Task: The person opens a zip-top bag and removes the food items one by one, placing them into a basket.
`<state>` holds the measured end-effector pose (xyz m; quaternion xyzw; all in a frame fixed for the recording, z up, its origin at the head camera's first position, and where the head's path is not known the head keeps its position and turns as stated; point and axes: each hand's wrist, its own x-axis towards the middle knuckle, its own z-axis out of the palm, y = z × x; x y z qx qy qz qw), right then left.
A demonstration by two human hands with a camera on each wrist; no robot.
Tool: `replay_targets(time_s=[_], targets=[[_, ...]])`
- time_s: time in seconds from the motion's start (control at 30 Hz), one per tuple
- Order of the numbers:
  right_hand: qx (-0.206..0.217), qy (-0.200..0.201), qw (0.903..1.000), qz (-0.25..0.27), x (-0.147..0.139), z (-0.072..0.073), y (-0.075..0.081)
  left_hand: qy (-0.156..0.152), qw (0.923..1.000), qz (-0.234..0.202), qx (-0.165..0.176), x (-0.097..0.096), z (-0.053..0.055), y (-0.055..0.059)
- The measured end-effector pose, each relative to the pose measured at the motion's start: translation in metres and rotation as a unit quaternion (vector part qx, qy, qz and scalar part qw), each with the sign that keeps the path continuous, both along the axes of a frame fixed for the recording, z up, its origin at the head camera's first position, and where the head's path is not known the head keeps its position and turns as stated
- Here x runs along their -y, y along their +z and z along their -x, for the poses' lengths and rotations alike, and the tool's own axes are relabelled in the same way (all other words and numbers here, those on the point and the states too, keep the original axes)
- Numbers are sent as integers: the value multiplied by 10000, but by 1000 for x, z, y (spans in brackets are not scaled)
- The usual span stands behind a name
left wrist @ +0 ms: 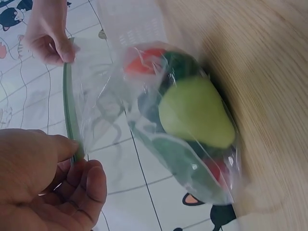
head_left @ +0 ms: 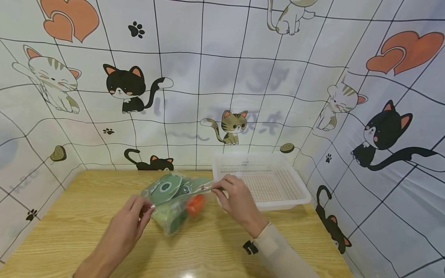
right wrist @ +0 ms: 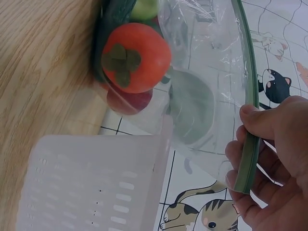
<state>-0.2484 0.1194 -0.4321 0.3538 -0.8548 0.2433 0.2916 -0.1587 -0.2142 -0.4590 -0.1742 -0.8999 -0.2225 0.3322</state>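
A clear zip bag (head_left: 167, 189) with a green print and a green zip strip (right wrist: 251, 72) hangs just above the table, bulging with produce. Its strip runs between both hands. My left hand (head_left: 130, 216) pinches one end between thumb and fingers; my right hand (head_left: 240, 200) pinches the other. Through the plastic show an orange-red persimmon (right wrist: 151, 45) with a green calyx, a pale green pear-shaped piece (left wrist: 192, 113), a long dark green piece (right wrist: 115, 19) and a dark red round one (right wrist: 129, 101). Whether the zip is fully pressed together cannot be made out.
A white perforated plastic basket (head_left: 281, 204) stands at the back right of the wooden table (head_left: 194, 255), close beside the right hand. A cloth with printed cats (head_left: 180, 77) rises behind and at both sides. A small black clip-like object (head_left: 250, 247) is by the right sleeve.
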Motion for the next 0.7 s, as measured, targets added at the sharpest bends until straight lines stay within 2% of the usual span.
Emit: replay_targets(time_s=[0.17, 0.33, 0.53, 0.7], targets=[[126, -33, 9999, 26, -1, 2, -1, 61, 9999, -54, 101, 4, -2, 0], [67, -27, 10000, 1, -1, 3, -2, 50, 9997, -152, 208, 3, -5, 3], [18, -30, 10000, -30, -2, 1, -2, 107, 9994, -128, 295, -2, -7, 11], [-27, -23, 9999, -123, -2, -2, -2, -60, 9992, -71, 400, -13, -4, 18]])
